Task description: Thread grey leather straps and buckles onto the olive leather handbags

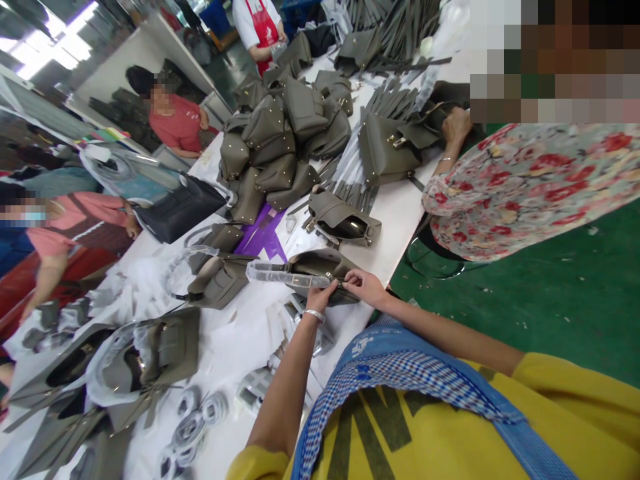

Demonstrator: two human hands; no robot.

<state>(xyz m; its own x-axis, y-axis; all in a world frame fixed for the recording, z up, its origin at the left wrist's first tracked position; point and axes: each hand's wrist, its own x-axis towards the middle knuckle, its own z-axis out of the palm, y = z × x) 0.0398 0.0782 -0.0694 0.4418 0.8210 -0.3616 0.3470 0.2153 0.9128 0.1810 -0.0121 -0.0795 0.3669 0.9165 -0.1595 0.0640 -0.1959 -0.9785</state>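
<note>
An olive-grey handbag [320, 263] lies at the near edge of the white table, its top facing me. A handle wrapped in clear plastic [285, 275] stretches leftward from my hands. My left hand [321, 297], with a silver bracelet on the wrist, pinches the right end of that handle. Close beside it, my right hand [364, 287] has its fingers pinched together at the bag's edge; whatever small part is between them is too small to make out. The two hands almost touch.
Bags are piled [280, 133] at the table's back, and another open bag [343, 219] sits just beyond mine. More bags [175, 347] and plastic-wrapped coils [190, 427] lie at left. A person in a floral sleeve [540, 187] works at right; others stand across the table.
</note>
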